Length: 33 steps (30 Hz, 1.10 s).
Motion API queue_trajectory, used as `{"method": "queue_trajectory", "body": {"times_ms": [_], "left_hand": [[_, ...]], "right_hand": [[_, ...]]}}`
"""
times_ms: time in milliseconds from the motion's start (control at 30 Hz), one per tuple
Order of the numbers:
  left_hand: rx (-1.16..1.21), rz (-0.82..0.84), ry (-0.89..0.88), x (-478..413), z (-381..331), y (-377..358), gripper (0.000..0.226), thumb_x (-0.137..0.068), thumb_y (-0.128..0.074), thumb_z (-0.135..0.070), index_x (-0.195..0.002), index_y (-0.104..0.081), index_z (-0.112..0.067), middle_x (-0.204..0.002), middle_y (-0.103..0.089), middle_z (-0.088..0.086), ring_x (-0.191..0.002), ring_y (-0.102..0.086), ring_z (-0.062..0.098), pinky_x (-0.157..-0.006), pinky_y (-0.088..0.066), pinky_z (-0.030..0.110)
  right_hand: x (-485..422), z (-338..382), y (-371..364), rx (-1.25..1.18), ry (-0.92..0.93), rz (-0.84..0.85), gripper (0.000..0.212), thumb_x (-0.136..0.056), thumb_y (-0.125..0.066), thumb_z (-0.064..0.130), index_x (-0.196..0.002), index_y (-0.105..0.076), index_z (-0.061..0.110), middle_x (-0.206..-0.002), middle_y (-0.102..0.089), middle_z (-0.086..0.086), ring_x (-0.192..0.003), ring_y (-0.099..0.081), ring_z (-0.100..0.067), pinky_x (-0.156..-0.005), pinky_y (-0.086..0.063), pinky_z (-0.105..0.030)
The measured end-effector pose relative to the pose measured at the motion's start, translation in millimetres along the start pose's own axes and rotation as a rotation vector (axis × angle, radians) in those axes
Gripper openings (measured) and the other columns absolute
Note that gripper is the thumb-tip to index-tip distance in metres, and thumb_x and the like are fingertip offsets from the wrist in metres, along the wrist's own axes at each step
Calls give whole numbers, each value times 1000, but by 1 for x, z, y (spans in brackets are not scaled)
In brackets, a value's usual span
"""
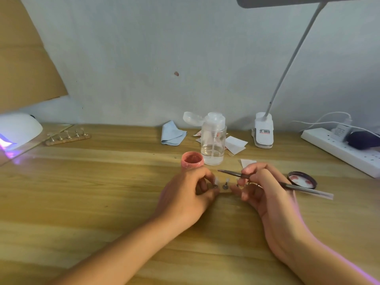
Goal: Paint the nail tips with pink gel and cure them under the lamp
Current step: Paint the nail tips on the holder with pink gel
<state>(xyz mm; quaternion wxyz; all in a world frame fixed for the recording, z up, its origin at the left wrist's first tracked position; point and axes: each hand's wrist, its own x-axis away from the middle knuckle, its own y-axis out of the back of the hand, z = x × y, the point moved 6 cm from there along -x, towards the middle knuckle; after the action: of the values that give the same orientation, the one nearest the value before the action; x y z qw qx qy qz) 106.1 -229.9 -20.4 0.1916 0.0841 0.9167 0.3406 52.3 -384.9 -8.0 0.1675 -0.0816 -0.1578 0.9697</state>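
The nail tips (pixel 225 183) stand on small pegs on the table (pixel 102 192), just in front of the open jar of pink gel (pixel 192 160), between both hands. The left hand (pixel 189 194) rests knuckles up, its fingers curled and pinching the leftmost peg. The right hand (pixel 265 188), palm turned inward, pinches a brush (pixel 230 173) between thumb and forefinger, bristles pointing towards the jar. The jar's lid (pixel 301 179) lies well right of the jar, and the lit curing lamp (pixel 19 128) sits far left.

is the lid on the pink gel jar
No, the pink gel jar stands open; its lid lies apart on the table.
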Motion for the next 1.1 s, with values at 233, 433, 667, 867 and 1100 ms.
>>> {"method": "queue_trajectory", "body": {"times_ms": [233,433,667,867,1100], "left_hand": [[-13,-49,-66,1,-2,5,20,-81,-77,-32,-84,-57,-32,-85,-58,-22,-70,-57,4,-65,-46,28],[82,-8,-30,0,5,5,21,-79,-80,-30,-84,-60,-31,-77,-67,-12,-71,-63,12,-72,-54,40],[168,22,-25,1,6,5,19,-80,-81,-24,-80,-63,-31,-81,-69,-15,-67,-62,8,-73,-54,40],[188,29,-23,2,5,5,16,-81,-80,-23,-80,-65,-29,-81,-70,-18,-62,-56,6,-69,-51,36],[207,26,-16,2,6,5,17,-81,-81,-24,-81,-64,-29,-80,-70,-19,-60,-55,6,-66,-50,33]], "right_hand": [[1,1,-1,13,2,106,32,-92,-42,3,-83,-72,8,-82,-71,-21,-59,-60,-25,-70,-53,-32],[5,1,-6,172,54,76,14,-88,-57,-2,-80,-64,8,-65,-64,-7,-48,-48,-13,-68,-54,-38],[6,-2,-6,210,37,101,12,-85,-60,4,-75,-55,5,-64,-63,-7,-48,-48,-11,-58,-56,-30],[5,-3,-6,285,60,81,17,-81,-61,3,-66,-53,7,-57,-54,-7,-46,-45,-6,-52,-53,-25],[6,-3,-8,260,64,117,15,-86,-58,1,-73,-55,6,-59,-59,-8,-43,-43,-9,-47,-48,-24]]}}
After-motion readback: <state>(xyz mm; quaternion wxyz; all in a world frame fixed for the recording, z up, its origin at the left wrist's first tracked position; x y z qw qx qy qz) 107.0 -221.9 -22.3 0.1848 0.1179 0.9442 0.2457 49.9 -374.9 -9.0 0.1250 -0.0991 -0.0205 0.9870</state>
